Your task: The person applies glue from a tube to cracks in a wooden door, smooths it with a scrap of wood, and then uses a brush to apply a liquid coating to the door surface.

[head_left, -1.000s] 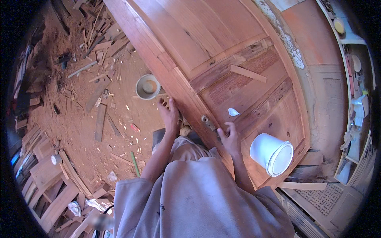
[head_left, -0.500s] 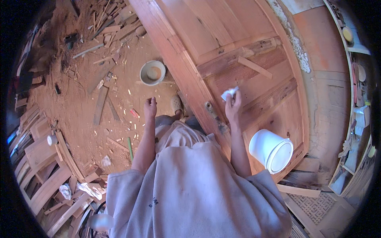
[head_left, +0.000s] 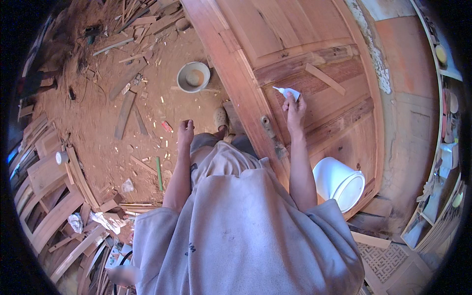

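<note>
Over the wooden panel door (head_left: 275,120), my right hand (head_left: 295,110) is closed around a small white squeeze bottle (head_left: 291,93). Its thin pointed nozzle faces left, above the door's middle panel. My left hand (head_left: 186,132) is held above the dirt floor with its fingers curled in; whether anything is inside them is hidden. Past the right hand, a loose wooden strip (head_left: 325,78) lies across the door. A white lidded bucket (head_left: 334,179) rests on its side-leaning view near my right forearm, over the door's lower panel.
A grey basin (head_left: 193,77) with something brownish in it sits on the dirt floor (head_left: 162,98) ahead. Wood offcuts (head_left: 125,115) and chips are scattered to the left. Stacked boards (head_left: 54,201) line the left side. A shelf (head_left: 442,147) with tools runs along the right.
My right hand has turned the bottle, so its nozzle now shows and points left. The left hand stays nearly still and curled. The whole view has shifted slightly.
</note>
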Available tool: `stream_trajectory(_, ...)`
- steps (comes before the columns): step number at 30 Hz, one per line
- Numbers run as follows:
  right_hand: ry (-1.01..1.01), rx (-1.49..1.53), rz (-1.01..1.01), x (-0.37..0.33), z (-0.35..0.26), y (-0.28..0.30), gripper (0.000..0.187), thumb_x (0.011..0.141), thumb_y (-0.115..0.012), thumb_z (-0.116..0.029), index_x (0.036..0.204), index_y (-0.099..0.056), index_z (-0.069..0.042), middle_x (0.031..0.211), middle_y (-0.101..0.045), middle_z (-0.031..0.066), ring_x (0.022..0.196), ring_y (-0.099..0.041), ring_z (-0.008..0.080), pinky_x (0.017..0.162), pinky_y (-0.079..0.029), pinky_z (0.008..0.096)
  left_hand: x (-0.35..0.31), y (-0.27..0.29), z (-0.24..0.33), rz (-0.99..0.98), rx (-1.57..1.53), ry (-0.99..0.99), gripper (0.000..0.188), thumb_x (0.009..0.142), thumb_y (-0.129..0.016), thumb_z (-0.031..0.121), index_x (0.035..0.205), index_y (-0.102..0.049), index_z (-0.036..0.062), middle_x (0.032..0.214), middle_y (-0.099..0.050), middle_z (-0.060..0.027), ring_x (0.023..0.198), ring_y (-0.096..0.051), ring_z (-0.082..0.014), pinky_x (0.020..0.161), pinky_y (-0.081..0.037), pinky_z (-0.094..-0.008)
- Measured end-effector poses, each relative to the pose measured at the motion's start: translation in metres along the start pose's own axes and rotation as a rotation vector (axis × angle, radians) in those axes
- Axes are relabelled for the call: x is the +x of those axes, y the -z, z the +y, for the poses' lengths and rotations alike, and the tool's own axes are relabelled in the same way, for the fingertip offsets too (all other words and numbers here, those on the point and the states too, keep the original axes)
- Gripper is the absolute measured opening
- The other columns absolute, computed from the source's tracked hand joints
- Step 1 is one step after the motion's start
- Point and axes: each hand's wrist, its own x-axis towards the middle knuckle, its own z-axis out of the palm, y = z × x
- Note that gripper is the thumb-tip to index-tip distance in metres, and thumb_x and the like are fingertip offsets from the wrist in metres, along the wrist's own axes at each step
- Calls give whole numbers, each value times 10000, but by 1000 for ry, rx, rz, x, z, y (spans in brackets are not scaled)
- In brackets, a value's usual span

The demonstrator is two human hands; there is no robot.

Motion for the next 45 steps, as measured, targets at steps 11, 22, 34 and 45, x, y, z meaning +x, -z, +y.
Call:
stream_trajectory(11,105,-150,-37,33,13,-20,200,995,-539,-239,1008,-569,-42,653,-488,-31,550,-454,38,480,-382,210,-6,3,11,-22,14,28,420,946,-561,330,1109,-619,-53,963,-690,-177,881,-681,-230,810,-513,-355)
stream_trajectory(22,112,-185,-33,36,19,-23,259,985,-547,-274,1025,-569,-19,676,-527,-14,554,-486,64,504,-423,244,0,2,5,-23,57,31,405,940,-571,333,1105,-627,-33,972,-696,-176,884,-690,-230,813,-515,-353)
stream_trajectory(34,140,-228,-28,36,17,-25,291,987,-550,-304,1027,-561,-16,700,-524,-5,575,-483,85,518,-404,258,2,2,9,-40,71,17,433,941,-568,352,1116,-616,-42,971,-698,-178,889,-684,-227,821,-513,-356)
stream_trajectory(45,101,-270,-21,36,18,-20,299,987,-549,-313,1038,-552,-18,705,-527,-3,595,-489,85,530,-410,266,-3,1,23,-46,70,23,438,939,-557,355,1121,-621,-38,965,-695,-184,890,-683,-238,819,-509,-358)
